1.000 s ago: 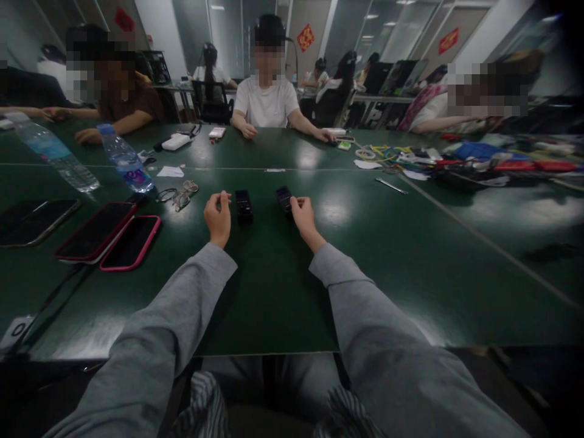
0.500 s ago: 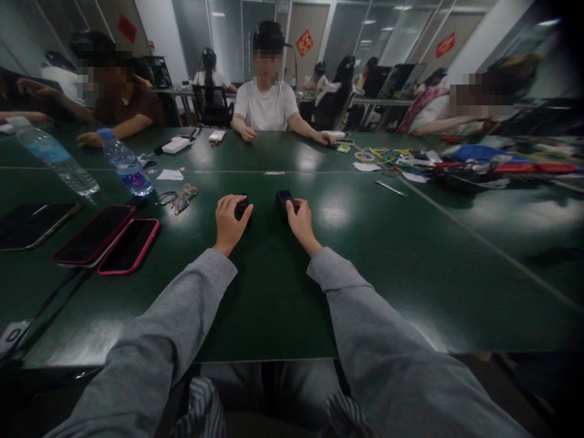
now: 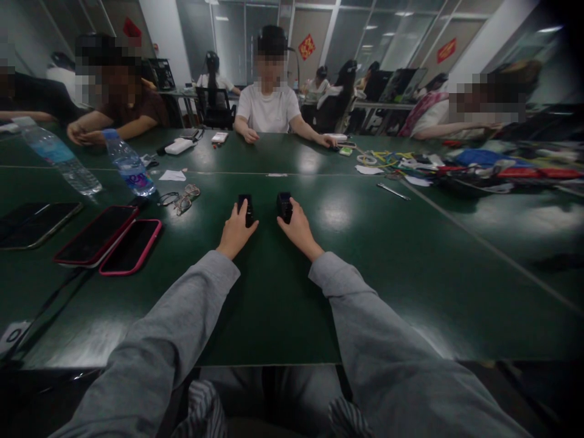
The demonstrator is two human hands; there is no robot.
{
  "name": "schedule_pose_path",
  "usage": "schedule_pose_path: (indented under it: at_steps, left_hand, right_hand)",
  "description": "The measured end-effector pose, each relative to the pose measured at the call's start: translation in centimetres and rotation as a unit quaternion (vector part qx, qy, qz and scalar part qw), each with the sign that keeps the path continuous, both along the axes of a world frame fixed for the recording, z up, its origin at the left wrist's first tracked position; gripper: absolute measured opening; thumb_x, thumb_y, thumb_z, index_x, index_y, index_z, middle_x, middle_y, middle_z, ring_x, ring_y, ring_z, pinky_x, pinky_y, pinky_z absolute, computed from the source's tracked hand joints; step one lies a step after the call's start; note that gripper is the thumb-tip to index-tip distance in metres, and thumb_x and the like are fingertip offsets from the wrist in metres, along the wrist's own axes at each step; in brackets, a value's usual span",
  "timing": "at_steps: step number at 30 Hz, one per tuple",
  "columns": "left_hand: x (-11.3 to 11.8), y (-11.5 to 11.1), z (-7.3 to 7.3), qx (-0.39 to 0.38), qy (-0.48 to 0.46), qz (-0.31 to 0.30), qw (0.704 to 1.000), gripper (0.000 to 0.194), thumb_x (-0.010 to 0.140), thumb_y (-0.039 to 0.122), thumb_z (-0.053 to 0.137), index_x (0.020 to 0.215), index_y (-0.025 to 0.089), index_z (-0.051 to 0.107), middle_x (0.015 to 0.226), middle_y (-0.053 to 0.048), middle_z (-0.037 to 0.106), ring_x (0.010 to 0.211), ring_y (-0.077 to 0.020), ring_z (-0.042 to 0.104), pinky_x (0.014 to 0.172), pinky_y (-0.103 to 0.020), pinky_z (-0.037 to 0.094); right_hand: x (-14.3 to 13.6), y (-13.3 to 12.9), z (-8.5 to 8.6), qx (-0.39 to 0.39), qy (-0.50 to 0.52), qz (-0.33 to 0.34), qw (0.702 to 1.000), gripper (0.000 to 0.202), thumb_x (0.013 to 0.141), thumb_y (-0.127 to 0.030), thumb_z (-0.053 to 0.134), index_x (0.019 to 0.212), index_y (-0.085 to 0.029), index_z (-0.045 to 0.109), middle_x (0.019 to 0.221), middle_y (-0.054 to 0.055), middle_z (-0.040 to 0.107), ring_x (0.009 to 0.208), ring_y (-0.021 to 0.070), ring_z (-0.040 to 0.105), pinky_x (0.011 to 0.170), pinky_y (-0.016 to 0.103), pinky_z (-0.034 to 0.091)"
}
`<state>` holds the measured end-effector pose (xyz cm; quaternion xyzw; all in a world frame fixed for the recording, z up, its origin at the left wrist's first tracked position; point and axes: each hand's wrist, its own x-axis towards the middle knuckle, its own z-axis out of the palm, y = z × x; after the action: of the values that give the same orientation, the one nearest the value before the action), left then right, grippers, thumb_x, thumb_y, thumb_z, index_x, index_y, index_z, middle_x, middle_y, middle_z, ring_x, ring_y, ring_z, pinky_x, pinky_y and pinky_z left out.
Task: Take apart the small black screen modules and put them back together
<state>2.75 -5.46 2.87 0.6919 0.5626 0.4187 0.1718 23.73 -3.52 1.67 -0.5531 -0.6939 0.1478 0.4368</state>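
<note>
Left black device [image 3: 249, 212] is just left of frame center, your left hand [image 3: 236, 233] on it, thumb and fingers spread. Right black device [image 3: 285, 205] is at center; your right hand [image 3: 300, 227] straddles it, can't tell if pinching.

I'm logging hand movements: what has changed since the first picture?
The left hand moved rightward over the left black handset. The right hand, earlier at the edge of the right black handset, now has thumb and fingers on either side; whether it grips is unclear. The eyeglasses and pink-edged phone stayed put.
</note>
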Motion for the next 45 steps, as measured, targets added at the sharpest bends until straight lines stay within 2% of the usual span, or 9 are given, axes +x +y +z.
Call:
schedule_pose_path:
  at_steps: [5,8,12,18,25,29,34,39,45]
  left_hand:
    - [0.3,-0.1,0.3,0.033,0.074,0.007,0.997,0.066,0.089,0.035,0.060,0.150,0.019,0.037,0.152,-0.020,0.042,0.137,-0.0360,0.046,0.111,-0.055,0.042]
    - [0.4,-0.3,1.2,0.114,0.030,0.021,0.993,0.067,0.090,0.036,0.058,0.151,0.022,0.034,0.153,-0.016,0.041,0.139,-0.0317,0.045,0.113,-0.050,0.041]
    - [-1.0,0.0,2.2,0.209,-0.053,0.104,0.971,0.067,0.090,0.033,0.058,0.151,0.025,0.033,0.154,-0.011,0.041,0.143,-0.0282,0.038,0.119,-0.047,0.034]
    - [-4.5,1.6,0.7,0.100,-0.008,0.133,0.986,0.068,0.082,0.021,0.064,0.147,0.022,0.042,0.148,-0.014,0.047,0.138,-0.0339,0.045,0.115,-0.053,0.037]
    - [-4.4,2.4,-0.9,0.026,0.065,0.093,0.993,0.068,0.081,0.023,0.064,0.146,0.018,0.045,0.144,-0.019,0.049,0.134,-0.0368,0.049,0.112,-0.055,0.041]
    - [-4.2,2.2,-0.7,0.017,0.085,0.090,0.992,0.067,0.082,0.027,0.062,0.145,0.015,0.044,0.147,-0.021,0.045,0.136,-0.0371,0.046,0.112,-0.054,0.040]
    - [-3.5,1.1,0.2,0.065,0.137,0.097,0.984,0.066,0.077,0.025,0.064,0.141,0.020,0.047,0.157,-0.016,0.033,0.147,-0.0382,0.027,0.118,-0.062,0.024]
    - [-2.5,-0.4,1.3,0.106,0.206,0.063,0.971,0.056,0.077,0.022,0.062,0.132,0.023,0.055,0.153,-0.012,0.041,0.149,-0.0365,0.021,0.120,-0.065,0.009]
    - [-2.2,-0.9,1.9,0.113,0.220,0.048,0.968,0.044,0.081,0.022,0.057,0.125,0.025,0.061,0.145,-0.010,0.052,0.148,-0.0343,0.025,0.120,-0.063,0.009]
  right_hand:
    - [-0.1,0.1,-0.1,0.007,-0.035,-0.017,0.999,0.074,0.083,-0.029,0.058,0.149,-0.006,0.033,0.144,0.023,0.047,0.133,0.0349,0.048,0.110,0.053,0.043]
    - [-0.1,0.2,-0.2,0.012,-0.045,-0.022,0.999,0.073,0.084,-0.029,0.058,0.149,-0.005,0.033,0.144,0.023,0.047,0.133,0.0342,0.050,0.109,0.051,0.045]
    - [-0.1,0.2,-0.2,0.017,-0.045,-0.025,0.999,0.073,0.083,-0.029,0.059,0.149,-0.008,0.035,0.144,0.022,0.049,0.131,0.0344,0.052,0.107,0.052,0.046]
    - [0.0,0.2,-0.2,0.022,-0.041,-0.039,0.998,0.072,0.082,-0.027,0.060,0.148,-0.010,0.038,0.140,0.021,0.053,0.126,0.0330,0.056,0.107,0.052,0.046]
    - [0.0,0.1,0.1,0.025,-0.033,-0.054,0.998,0.069,0.080,-0.024,0.061,0.145,-0.008,0.042,0.137,0.021,0.056,0.124,0.0317,0.058,0.107,0.049,0.046]
    - [0.0,-0.2,0.4,0.037,-0.027,-0.067,0.997,0.068,0.081,-0.024,0.059,0.144,-0.008,0.041,0.139,0.021,0.054,0.127,0.0312,0.056,0.107,0.049,0.046]
    - [-0.3,-0.9,1.3,0.113,-0.037,-0.075,0.990,0.068,0.085,-0.025,0.054,0.148,-0.012,0.035,0.144,0.018,0.050,0.133,0.0283,0.050,0.110,0.049,0.043]
    - [-1.6,-1.8,2.1,0.170,-0.126,-0.046,0.976,0.067,0.091,-0.028,0.049,0.153,-0.015,0.027,0.151,0.015,0.043,0.142,0.0249,0.040,0.117,0.049,0.034]
    - [-2.5,-1.7,1.0,0.118,-0.213,-0.044,0.969,0.065,0.092,-0.033,0.049,0.151,-0.013,0.032,0.150,0.015,0.047,0.148,0.0309,0.029,0.120,0.058,0.015]
